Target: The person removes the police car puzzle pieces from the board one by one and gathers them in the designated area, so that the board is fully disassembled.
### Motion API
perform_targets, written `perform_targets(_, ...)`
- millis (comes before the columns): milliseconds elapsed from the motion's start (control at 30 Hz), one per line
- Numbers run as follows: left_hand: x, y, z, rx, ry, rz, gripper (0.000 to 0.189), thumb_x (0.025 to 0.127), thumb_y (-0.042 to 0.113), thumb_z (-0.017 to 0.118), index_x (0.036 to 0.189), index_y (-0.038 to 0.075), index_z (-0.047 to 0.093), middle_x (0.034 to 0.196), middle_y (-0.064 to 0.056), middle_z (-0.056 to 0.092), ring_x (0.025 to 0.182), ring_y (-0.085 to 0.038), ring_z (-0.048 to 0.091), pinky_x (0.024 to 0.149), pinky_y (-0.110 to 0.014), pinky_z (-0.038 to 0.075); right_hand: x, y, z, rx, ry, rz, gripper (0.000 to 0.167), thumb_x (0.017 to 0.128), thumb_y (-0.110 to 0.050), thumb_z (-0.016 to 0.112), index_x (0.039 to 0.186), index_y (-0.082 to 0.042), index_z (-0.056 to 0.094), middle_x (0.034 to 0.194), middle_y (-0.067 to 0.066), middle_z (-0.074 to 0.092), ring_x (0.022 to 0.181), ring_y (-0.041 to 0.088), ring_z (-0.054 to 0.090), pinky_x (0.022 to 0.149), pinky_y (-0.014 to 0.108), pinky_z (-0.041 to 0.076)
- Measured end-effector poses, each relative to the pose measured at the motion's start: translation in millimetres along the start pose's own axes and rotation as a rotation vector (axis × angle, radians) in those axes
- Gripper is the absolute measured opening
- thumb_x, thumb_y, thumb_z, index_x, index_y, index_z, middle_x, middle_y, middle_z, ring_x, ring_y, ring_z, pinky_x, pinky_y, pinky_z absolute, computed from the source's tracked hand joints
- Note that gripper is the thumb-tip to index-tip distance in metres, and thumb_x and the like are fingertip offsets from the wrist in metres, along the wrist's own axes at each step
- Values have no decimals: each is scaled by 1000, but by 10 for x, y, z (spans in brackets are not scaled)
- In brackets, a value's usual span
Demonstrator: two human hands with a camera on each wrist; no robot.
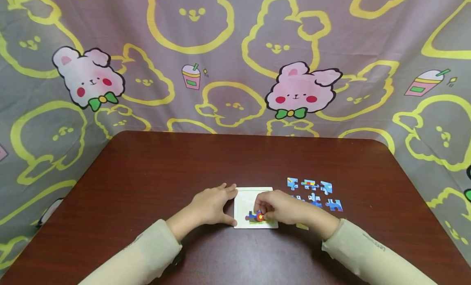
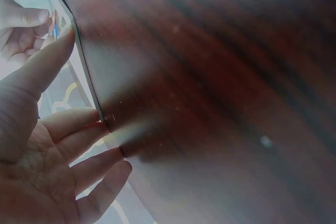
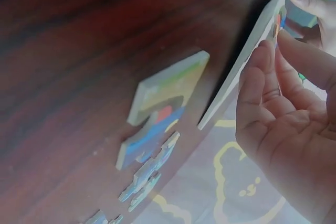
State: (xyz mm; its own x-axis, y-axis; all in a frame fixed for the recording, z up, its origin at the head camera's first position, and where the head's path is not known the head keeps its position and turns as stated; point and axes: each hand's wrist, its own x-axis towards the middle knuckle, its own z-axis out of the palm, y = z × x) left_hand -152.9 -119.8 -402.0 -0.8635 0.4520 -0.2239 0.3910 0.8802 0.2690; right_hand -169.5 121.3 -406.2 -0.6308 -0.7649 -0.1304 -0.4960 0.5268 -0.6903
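A white puzzle tray lies flat on the table. My left hand rests along its left side, thumb at the near corner and fingertips by the far one, fingers extended. Over the tray's near part, my right hand pinches a jigsaw piece with a red and yellow round shape between thumb and fingers. Blue and dark-coloured puzzle artwork shows just left of the pinch, low in the tray. In the right wrist view the pinched piece is mostly hidden by the fingertips.
Several loose blue jigsaw pieces lie on the brown table right of the tray. A yellow-edged piece sits nearer, partly under the right forearm. A patterned curtain hangs behind the table and at both sides.
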Motion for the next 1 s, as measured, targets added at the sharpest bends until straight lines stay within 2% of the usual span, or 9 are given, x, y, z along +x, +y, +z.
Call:
perform_targets(467,1,-10,18,-12,1,8,87,72,52,84,145,14,53,156,-3,44,146,-30,40,105,-55,45,30,8,-16,102,-19,-19,13,86,3,72,90,-8,65,77,-2,65,73,2,57,71,21,52)
perform_targets(767,2,-12,2,-3,8,14,87,72,52,84,145,15,53,156,-3,44,145,-30,40,104,-55,46,65,-9,4,127,-6,-41,16,83,5,73,86,-7,62,77,-1,63,72,2,55,68,21,51)
perform_targets(1000,-11,-6,-10,-6,8,17,86,73,51,84,145,14,53,156,-4,44,145,-31,40,106,-55,44,61,-11,-21,139,3,-52,14,84,3,73,88,-7,63,77,0,65,73,2,56,70,22,52)
